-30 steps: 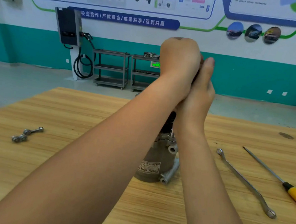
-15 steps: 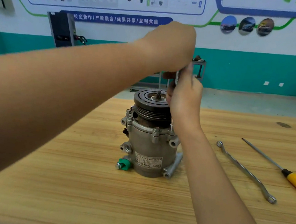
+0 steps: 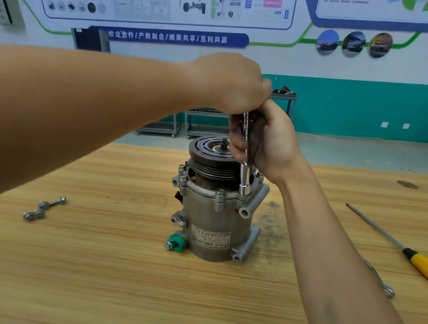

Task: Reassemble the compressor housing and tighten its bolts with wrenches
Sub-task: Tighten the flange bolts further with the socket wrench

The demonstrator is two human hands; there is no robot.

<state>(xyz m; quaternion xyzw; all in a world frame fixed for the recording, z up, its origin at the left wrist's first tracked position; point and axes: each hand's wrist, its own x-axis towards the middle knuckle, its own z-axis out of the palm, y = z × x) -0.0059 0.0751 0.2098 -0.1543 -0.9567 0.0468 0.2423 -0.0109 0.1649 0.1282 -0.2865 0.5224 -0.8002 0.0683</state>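
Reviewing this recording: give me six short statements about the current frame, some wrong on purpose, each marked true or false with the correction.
1. The compressor stands upright on the table, with its pulley on top. True.
2. The socket wrench lies flat on the table. False: it stands upright, its socket down on the compressor's upper rim.
3. The right hand grips the wrench's shaft. True.
4. The left hand rests on the table. False: it is closed over the top of the wrench.
5. The screwdriver has a red handle. False: the handle is yellow.
6. Some loose bolts lie on the table left of the compressor. True.
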